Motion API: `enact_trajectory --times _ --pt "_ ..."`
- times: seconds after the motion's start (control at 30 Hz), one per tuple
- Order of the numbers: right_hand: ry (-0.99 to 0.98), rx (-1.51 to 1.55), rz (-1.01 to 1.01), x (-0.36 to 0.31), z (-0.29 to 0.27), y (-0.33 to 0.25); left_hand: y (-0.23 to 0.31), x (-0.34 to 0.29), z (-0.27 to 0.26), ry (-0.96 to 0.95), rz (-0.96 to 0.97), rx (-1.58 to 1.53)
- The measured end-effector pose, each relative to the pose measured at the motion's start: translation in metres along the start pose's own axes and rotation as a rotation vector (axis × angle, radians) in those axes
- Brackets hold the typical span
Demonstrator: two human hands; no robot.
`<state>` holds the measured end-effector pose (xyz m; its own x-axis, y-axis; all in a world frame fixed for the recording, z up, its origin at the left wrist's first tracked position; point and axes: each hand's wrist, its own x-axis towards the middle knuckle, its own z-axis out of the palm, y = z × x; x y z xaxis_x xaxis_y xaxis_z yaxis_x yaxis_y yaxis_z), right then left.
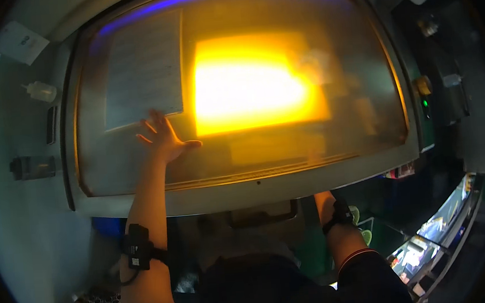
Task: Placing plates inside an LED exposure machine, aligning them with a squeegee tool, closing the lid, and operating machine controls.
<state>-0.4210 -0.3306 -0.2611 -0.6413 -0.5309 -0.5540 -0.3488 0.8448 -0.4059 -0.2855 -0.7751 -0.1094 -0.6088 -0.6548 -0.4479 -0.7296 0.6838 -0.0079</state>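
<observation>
My left hand (pixel 165 140) is open, fingers and thumb spread over the lower left part of a large framed glass pane (pixel 123 161). Whether the palm presses on the glass or hovers just above cannot be told. Its fingertips are at the lower edge of a pale rectangular sheet (pixel 142 74). Right of that sheet a rectangle of glaring yellow-white light (pixel 249 88) shines through the pane. My right forearm (pixel 340 232) reaches under the pane's grey front frame (pixel 246 195), which hides the hand; only a faint skin-toned patch shows through the glass there.
A small white bottle (pixel 41 91) and a dark box-like object (pixel 33 167) are left of the frame. A yellow knob (pixel 422 85) and a lit green indicator (pixel 425 103) are on the right side. A dark handle (pixel 263 213) lies below the frame. Bright glossy items (pixel 416 254) sit at lower right.
</observation>
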Motion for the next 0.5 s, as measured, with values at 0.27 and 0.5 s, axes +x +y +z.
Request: enact_trajectory --times 0.27,0.5 --pt "0.305 -0.174 -0.034 0.005 0.055 0.048 0.014 -0.002 -0.002 -0.005 -0.002 0.055" --pt "0.545 -0.199 -0.183 -0.007 0.104 0.080 0.013 0.004 -0.001 0.002 0.016 0.049"
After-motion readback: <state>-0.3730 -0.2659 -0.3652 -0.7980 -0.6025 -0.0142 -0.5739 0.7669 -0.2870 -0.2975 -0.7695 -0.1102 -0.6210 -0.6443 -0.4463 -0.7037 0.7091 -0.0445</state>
